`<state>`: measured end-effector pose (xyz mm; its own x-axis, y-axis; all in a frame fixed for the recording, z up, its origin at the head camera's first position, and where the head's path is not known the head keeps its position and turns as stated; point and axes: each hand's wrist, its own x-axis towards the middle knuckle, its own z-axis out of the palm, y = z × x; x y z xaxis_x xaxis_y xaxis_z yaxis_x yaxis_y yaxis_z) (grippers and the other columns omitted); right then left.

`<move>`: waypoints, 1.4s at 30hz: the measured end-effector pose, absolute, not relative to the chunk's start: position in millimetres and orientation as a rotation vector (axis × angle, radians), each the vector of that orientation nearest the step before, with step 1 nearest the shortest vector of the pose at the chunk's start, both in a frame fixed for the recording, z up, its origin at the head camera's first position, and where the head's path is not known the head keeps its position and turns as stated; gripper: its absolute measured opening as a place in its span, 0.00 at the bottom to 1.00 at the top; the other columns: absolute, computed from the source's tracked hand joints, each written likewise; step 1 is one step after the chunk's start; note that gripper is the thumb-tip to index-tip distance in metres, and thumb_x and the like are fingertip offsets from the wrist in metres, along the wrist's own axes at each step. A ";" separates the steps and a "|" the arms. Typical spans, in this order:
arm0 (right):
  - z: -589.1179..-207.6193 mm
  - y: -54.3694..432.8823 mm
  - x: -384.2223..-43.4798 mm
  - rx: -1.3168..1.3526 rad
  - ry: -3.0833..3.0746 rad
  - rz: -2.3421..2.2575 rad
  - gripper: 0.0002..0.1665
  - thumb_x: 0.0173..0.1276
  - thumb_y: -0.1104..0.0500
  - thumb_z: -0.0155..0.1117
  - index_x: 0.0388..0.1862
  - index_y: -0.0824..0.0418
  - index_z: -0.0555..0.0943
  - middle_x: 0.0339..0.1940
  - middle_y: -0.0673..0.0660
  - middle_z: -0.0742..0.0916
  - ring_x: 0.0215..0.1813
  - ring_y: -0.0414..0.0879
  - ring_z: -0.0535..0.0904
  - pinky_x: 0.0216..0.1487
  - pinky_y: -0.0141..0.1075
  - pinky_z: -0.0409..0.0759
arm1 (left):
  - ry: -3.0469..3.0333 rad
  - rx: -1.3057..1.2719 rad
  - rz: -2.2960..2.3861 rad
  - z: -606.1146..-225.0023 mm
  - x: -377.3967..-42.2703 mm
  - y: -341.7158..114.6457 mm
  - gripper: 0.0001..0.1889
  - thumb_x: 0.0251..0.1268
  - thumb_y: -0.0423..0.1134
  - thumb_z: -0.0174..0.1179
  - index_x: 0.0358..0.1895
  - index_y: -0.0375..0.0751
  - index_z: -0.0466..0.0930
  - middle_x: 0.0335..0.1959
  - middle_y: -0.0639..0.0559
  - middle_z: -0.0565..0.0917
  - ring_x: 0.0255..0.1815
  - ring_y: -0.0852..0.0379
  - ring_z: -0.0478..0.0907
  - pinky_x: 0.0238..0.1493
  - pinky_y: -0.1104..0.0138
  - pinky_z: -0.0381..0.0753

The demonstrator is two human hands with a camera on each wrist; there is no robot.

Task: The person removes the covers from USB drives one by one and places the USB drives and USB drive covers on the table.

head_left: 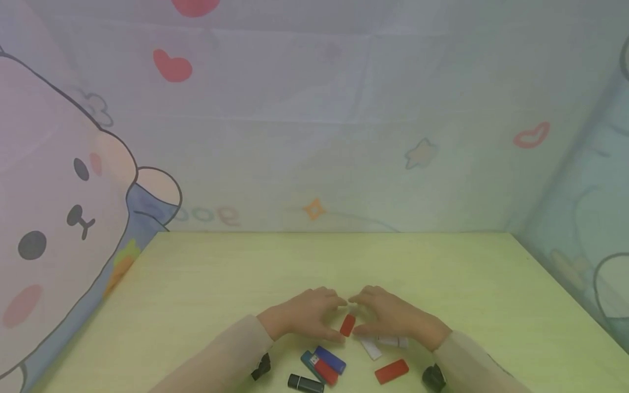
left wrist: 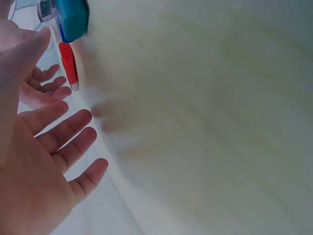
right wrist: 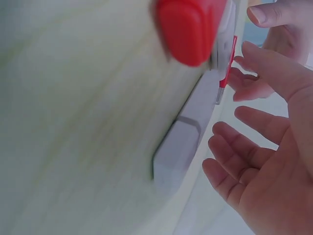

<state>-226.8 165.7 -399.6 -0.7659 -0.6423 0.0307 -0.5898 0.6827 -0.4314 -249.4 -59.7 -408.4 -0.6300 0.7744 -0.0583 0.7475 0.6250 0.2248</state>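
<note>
A small red USB stick (head_left: 348, 326) with a clear end lies on the table between the two hands. From the left, my left hand (head_left: 312, 314) reaches beside it, fingers loosely spread and nothing held, as the left wrist view confirms with the bare palm of the left hand (left wrist: 44, 161). Mirroring it on the other side is my right hand (head_left: 390, 315), its fingers also relaxed and apart. Under the right hand lie two white USB sticks, one (head_left: 372, 349) angled and another (head_left: 393, 342) partly covered. The right wrist view shows a white stick (right wrist: 178, 147) close to the right fingers.
Nearer the body, a blue stick (head_left: 331, 361), a teal stick (head_left: 307, 359) and a red stick (head_left: 328, 372) with a bare metal plug overlap in a pile. A black stick (head_left: 306, 383) lies in front; another red one (head_left: 391, 371) is at right. A printed cloth (head_left: 314, 109) hangs behind.
</note>
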 end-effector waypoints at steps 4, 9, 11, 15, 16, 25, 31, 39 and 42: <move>-399.3 165.0 -230.1 -1.010 2.757 -0.625 0.34 0.59 0.46 0.70 0.59 0.63 0.77 0.47 0.52 0.81 0.49 0.46 0.75 0.52 0.44 0.77 | 2.705 1.240 0.260 -409.7 -249.4 -56.8 0.35 0.55 0.64 0.63 0.61 0.46 0.76 0.48 0.58 0.78 0.48 0.63 0.72 0.48 0.69 0.74; -398.1 163.6 -231.5 -0.993 2.727 -0.642 0.29 0.59 0.48 0.70 0.57 0.61 0.80 0.42 0.49 0.80 0.45 0.43 0.75 0.48 0.40 0.77 | 2.701 1.208 0.249 -406.9 -247.6 -50.9 0.31 0.54 0.62 0.65 0.56 0.45 0.79 0.36 0.61 0.74 0.37 0.65 0.68 0.35 0.74 0.70; -398.1 162.8 -231.7 -0.992 2.704 -0.671 0.28 0.60 0.49 0.70 0.56 0.60 0.80 0.40 0.49 0.80 0.43 0.42 0.74 0.46 0.38 0.77 | 2.702 1.204 0.236 -406.1 -246.8 -48.4 0.29 0.55 0.61 0.65 0.53 0.45 0.80 0.32 0.61 0.72 0.34 0.65 0.66 0.31 0.74 0.68; -398.8 161.3 -232.4 -0.986 2.672 -0.713 0.25 0.60 0.50 0.70 0.53 0.59 0.82 0.38 0.48 0.79 0.40 0.41 0.74 0.43 0.34 0.76 | 2.721 1.212 0.177 -405.4 -244.9 -44.2 0.24 0.54 0.61 0.65 0.46 0.47 0.81 0.28 0.61 0.68 0.30 0.65 0.63 0.26 0.74 0.65; -398.8 160.9 -232.3 -0.984 2.664 -0.721 0.24 0.60 0.50 0.70 0.53 0.59 0.82 0.38 0.49 0.79 0.40 0.41 0.74 0.42 0.34 0.75 | 2.728 1.214 0.163 -405.8 -244.8 -43.4 0.24 0.54 0.61 0.65 0.45 0.48 0.81 0.28 0.61 0.67 0.30 0.65 0.63 0.26 0.74 0.65; -399.1 157.8 -231.9 -1.005 2.641 -0.741 0.20 0.60 0.52 0.70 0.48 0.61 0.82 0.37 0.49 0.79 0.40 0.42 0.74 0.40 0.33 0.76 | 2.755 1.218 0.114 -407.1 -243.1 -39.9 0.19 0.55 0.61 0.65 0.39 0.50 0.79 0.28 0.61 0.67 0.29 0.64 0.62 0.25 0.74 0.65; -397.4 154.7 -232.0 -1.012 2.641 -0.734 0.16 0.60 0.54 0.70 0.44 0.61 0.83 0.34 0.48 0.78 0.38 0.40 0.72 0.39 0.33 0.75 | 2.753 1.243 0.120 -403.8 -241.1 -40.7 0.15 0.57 0.55 0.66 0.34 0.48 0.79 0.26 0.61 0.66 0.28 0.65 0.61 0.27 0.75 0.62; -400.3 154.8 -234.5 -1.055 2.663 -0.696 0.10 0.60 0.59 0.68 0.41 0.60 0.84 0.32 0.47 0.78 0.37 0.39 0.71 0.39 0.33 0.74 | 2.723 1.256 0.190 -404.7 -241.4 -41.2 0.11 0.60 0.49 0.65 0.33 0.47 0.79 0.25 0.61 0.66 0.28 0.65 0.61 0.28 0.76 0.62; -400.6 155.0 -234.7 -1.059 2.670 -0.679 0.09 0.60 0.60 0.68 0.41 0.59 0.84 0.33 0.47 0.78 0.37 0.39 0.72 0.39 0.32 0.75 | 2.695 1.243 0.249 -405.6 -241.7 -40.9 0.09 0.60 0.46 0.65 0.35 0.46 0.80 0.26 0.61 0.67 0.28 0.65 0.61 0.29 0.76 0.63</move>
